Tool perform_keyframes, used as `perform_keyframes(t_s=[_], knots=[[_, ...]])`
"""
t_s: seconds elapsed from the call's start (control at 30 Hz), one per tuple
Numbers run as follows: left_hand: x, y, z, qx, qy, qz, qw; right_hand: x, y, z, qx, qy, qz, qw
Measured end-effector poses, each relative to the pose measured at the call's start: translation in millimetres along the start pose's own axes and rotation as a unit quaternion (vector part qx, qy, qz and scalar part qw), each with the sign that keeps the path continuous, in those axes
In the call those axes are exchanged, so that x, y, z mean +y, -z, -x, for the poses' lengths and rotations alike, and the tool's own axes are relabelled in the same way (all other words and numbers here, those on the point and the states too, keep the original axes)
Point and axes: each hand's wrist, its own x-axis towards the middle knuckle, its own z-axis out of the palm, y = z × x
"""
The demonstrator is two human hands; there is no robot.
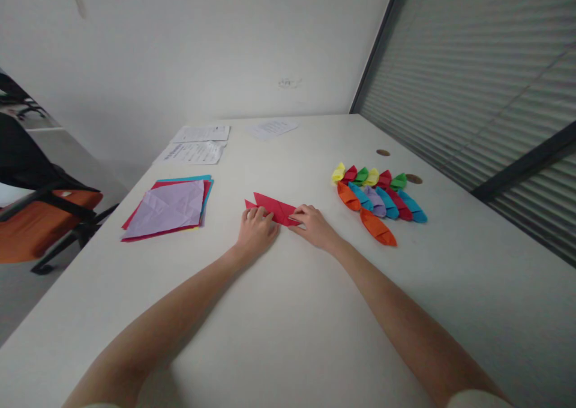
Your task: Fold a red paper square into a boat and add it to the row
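A red sheet of folded paper [275,207] lies on the white table [288,324], in front of me at the middle. Two pointed corners stick out at its upper left. My left hand [258,230] presses on its left part and lower edge, fingers curled and closed on it. At the right end, my right hand [314,225] pinches the paper between thumb and fingers. Both hands cover portions of the lower edge, so the fold beneath the fingers is hidden.
Left of my hands rests a stack of coloured paper [166,210], lilac on top. Rows of small folded paper pieces [375,201] lie at right, an orange one [378,227] nearest me. Printed sheets [198,144] lie farther back. An orange chair [49,216] stands beyond the left edge.
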Motion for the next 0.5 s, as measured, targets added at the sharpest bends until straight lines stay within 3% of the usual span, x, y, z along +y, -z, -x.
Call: perform_keyframes(t_s=[0.2,0.5], knots=[[-4.0,-4.6,-1.9,-0.029,-0.123,0.067,0.990,-2.5,0.5,0.2,0.015,-0.025,-0.024,0.999],[-5.6,-4.7,-3.1,-0.032,-0.122,0.097,0.987,2.2,6.9,-0.8,-0.015,-0.045,-0.220,0.974]])
